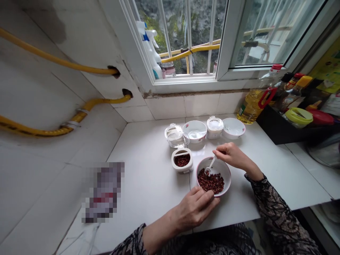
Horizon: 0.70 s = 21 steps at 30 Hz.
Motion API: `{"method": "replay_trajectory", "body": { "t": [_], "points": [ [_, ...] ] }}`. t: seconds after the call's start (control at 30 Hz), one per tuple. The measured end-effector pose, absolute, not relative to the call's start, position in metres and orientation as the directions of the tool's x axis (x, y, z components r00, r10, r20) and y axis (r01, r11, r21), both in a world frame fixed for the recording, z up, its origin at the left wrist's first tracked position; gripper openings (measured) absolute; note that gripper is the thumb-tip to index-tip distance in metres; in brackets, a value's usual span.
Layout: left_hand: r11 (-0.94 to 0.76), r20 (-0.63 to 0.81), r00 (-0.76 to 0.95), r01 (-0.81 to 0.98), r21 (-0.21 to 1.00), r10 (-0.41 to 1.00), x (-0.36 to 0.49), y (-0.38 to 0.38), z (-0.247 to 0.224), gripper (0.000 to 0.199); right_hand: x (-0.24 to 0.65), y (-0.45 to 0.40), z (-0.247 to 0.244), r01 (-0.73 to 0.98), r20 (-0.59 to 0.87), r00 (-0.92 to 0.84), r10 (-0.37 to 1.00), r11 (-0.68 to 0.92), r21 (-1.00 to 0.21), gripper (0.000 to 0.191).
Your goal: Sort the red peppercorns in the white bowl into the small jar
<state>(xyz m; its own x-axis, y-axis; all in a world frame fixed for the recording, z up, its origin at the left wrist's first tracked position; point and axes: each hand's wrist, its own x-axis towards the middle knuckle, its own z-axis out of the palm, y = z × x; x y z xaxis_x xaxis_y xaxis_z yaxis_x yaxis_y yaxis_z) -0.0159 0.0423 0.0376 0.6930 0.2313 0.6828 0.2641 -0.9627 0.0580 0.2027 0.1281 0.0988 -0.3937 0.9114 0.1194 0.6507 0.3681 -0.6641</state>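
My right hand (pixel 233 155) pinches the handle of a small white spoon (pixel 212 162), whose tip dips into dark red peppercorns (pixel 214 183). They lie in a white bowl (pixel 227 173) with a pink rim. At the bowl's near edge, my left hand (pixel 197 206) has its fingers closed on the rim; part of that rim is hidden behind them. Just left of the bowl stands a white seasoning box (pixel 182 169) holding more of the same peppercorns, its clear lid (pixel 182 141) tipped up.
Behind are another seasoning box (pixel 172 131), a white bowl (pixel 196 139), a box of white contents (pixel 214 131) and a second bowl (pixel 234 132). An oil bottle (pixel 249 106) stands by a black rack (pixel 273 125) of condiments. A blurred-out item (pixel 105 193) lies left on the counter (pixel 143 170).
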Motion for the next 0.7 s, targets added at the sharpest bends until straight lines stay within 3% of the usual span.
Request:
{"method": "replay_trajectory", "body": {
  "t": [0.7],
  "points": [
    [-0.966,0.705,0.676,0.255,0.049,0.214,-0.0152,0.0436,0.0366,0.024,0.1995,0.1329,0.0928,0.592,0.052,-0.273,0.961,0.211,-0.778,0.04]
  ]
}}
